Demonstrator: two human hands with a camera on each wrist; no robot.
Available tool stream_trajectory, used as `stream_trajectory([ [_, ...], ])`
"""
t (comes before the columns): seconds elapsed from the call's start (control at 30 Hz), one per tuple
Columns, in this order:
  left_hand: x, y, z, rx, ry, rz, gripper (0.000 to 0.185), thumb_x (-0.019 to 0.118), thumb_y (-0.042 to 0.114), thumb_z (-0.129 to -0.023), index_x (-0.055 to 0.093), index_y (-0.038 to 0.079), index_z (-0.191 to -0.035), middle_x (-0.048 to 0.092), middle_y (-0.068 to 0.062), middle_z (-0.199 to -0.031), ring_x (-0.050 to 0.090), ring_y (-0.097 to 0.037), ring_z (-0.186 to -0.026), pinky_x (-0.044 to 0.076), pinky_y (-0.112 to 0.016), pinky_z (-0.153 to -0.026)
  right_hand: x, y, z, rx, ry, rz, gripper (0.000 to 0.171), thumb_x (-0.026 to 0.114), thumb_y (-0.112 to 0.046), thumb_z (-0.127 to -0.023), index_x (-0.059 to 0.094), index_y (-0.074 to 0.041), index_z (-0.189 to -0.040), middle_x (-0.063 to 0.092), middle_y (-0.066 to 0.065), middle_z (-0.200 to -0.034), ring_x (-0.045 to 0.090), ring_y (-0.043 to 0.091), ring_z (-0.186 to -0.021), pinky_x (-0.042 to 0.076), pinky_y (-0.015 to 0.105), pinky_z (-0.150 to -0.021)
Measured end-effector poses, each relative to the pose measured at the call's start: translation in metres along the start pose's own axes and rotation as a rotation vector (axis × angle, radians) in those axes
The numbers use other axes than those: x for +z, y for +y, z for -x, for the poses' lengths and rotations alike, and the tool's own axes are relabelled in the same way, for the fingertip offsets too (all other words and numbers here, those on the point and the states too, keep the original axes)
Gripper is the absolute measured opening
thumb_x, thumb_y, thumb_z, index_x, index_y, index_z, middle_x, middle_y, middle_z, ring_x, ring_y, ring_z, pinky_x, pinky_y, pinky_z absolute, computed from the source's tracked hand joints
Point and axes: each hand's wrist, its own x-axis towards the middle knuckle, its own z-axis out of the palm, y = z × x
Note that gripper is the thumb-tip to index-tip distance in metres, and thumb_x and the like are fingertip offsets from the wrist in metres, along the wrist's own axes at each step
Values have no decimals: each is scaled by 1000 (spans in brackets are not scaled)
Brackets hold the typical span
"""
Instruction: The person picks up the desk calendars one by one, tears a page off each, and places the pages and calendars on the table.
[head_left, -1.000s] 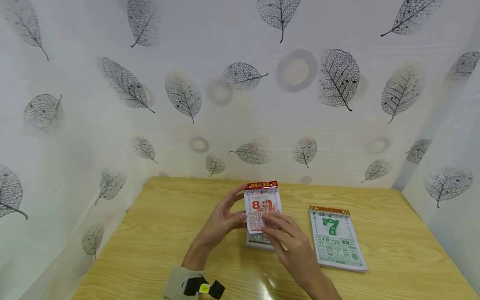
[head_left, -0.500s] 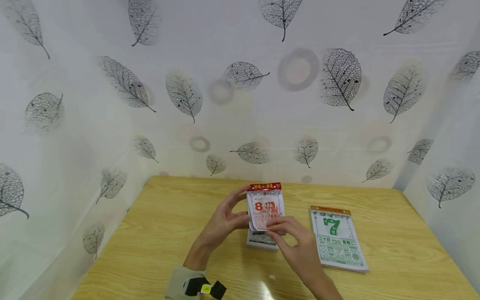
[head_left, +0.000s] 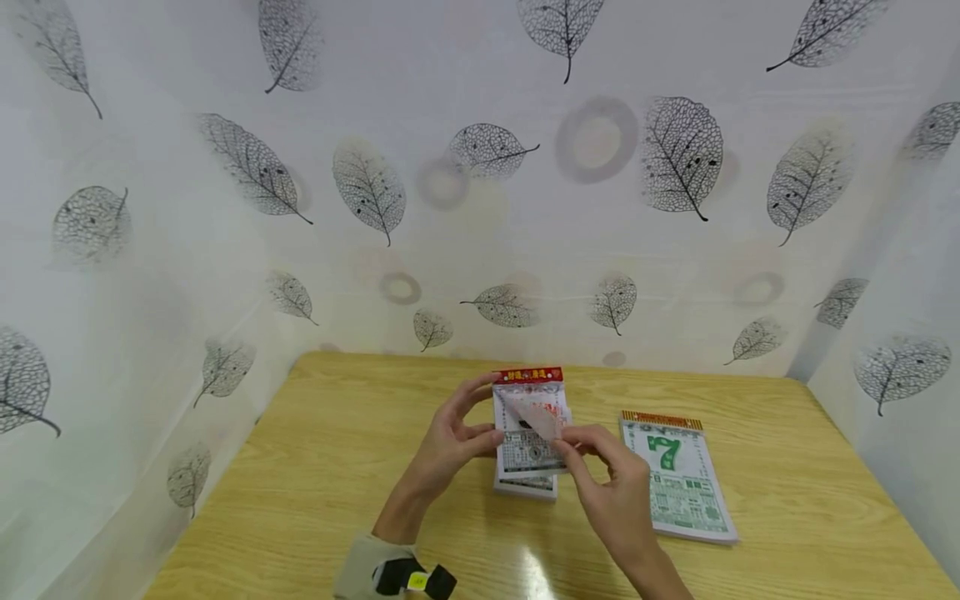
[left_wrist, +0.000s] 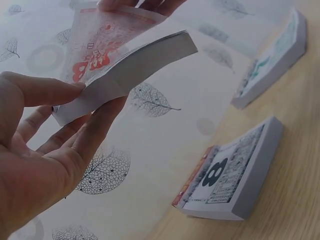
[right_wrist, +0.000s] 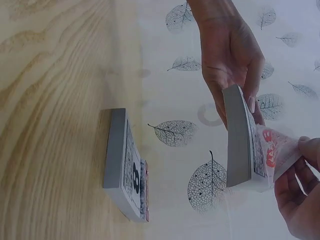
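Observation:
My left hand (head_left: 450,437) grips a thick tear-off calendar (head_left: 528,454) with a red header by its left side, thumb on the front and fingers behind. My right hand (head_left: 615,487) pinches the corner of its thin top sheet (right_wrist: 275,152), printed in red, between thumb and fingers. That sheet is lifted diagonally, baring a page with black print underneath. In the left wrist view, the calendar's pad (left_wrist: 150,60) is held up in the air, slightly bent. Below it on the table lies a second calendar (left_wrist: 225,175) showing a black 8, mostly hidden in the head view.
A third calendar (head_left: 678,483), with a green 7 and a striped header, lies on the wooden table (head_left: 322,467) to the right. Behind the table hangs a pale leaf-patterned cloth (head_left: 480,242), which continues along both sides.
The right hand has taken the red sheet's lower corner and drawn it up and right, uncovering the black-printed page. The left hand keeps its grip on the calendar, nearly still.

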Motion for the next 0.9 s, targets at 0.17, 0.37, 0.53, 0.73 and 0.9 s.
stream_trajectory([
  [0.17, 1, 1, 0, 3, -6, 6, 74, 66, -8, -93, 38, 14, -157, 37, -20, -156, 71, -29, -102, 62, -43, -84, -5, 1, -6, -27, 62, 115, 21, 77, 12, -84, 75, -5, -95, 73, 3, -85, 66, 13, -73, 53, 13, -75],
  [0.37, 3, 1, 0, -8, -29, -14, 75, 66, -8, -93, 38, 17, -158, 38, -19, -156, 71, -28, -100, 62, -43, -82, -14, 3, -16, -31, 116, 182, 17, 77, 10, -85, 75, -3, -96, 74, 7, -86, 66, 10, -75, 52, 11, -75],
  [0.53, 5, -2, 0, -4, -47, -25, 75, 66, -11, -91, 40, 15, -157, 39, -20, -155, 72, -32, -100, 63, -42, -78, -22, 5, -21, -30, 145, 207, 14, 75, 8, -88, 76, -1, -98, 75, 12, -89, 66, 10, -76, 51, 10, -74],
  [0.73, 9, -2, 0, 7, -61, -43, 74, 67, -10, -92, 41, 14, -157, 41, -20, -155, 72, -36, -100, 63, -42, -79, -28, 9, -25, 39, 176, 155, 11, 72, 11, -89, 74, 3, -97, 75, 13, -90, 67, 7, -77, 54, 11, -71],
  [0.9, 11, -2, -1, 1, -83, -26, 74, 66, -10, -92, 40, 14, -157, 40, -21, -155, 71, -38, -101, 63, -46, -79, -31, 14, -26, 92, 204, 86, 11, 72, 13, -89, 73, 5, -97, 75, 15, -91, 68, 7, -78, 55, 12, -68],
])
